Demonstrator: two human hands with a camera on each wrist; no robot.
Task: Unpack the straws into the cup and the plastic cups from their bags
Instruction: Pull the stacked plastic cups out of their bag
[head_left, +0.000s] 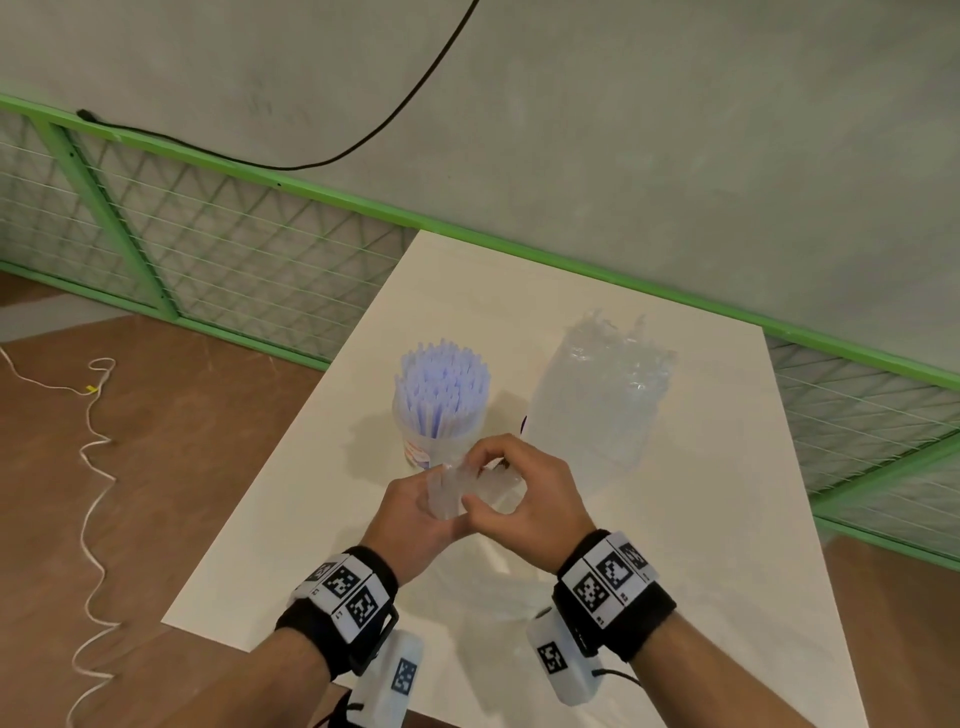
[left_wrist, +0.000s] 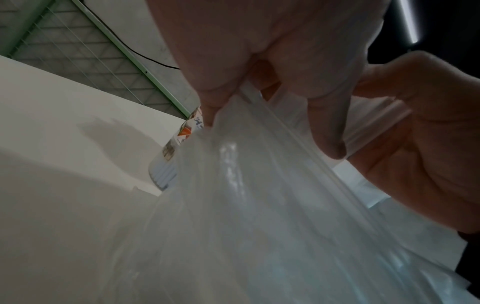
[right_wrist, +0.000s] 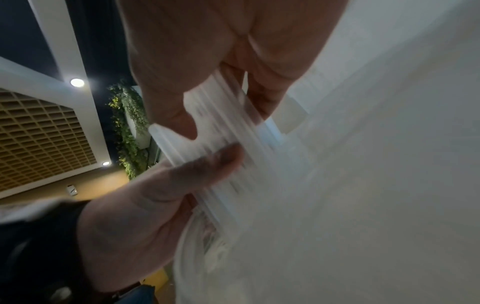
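Both hands, left hand (head_left: 415, 512) and right hand (head_left: 524, 493), pinch the bag (head_left: 457, 491) at lower centre; a jerk could topple the straws (head_left: 441, 389).

We hold our left hand (head_left: 415, 512) and right hand (head_left: 524, 493) together, fingers curled and pinching, wrists angled inward.

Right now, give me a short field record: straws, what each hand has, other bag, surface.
straws: pale blue plastic straws standing upright in a clear printed cup
left hand: grips the top of a clear plastic bag
right hand: fingers pinch the same bag top, beside the left hand
bag contents: cannot tell, too blurred
other bag: crinkled clear plastic bag to the right of the cup, untouched
surface: white table
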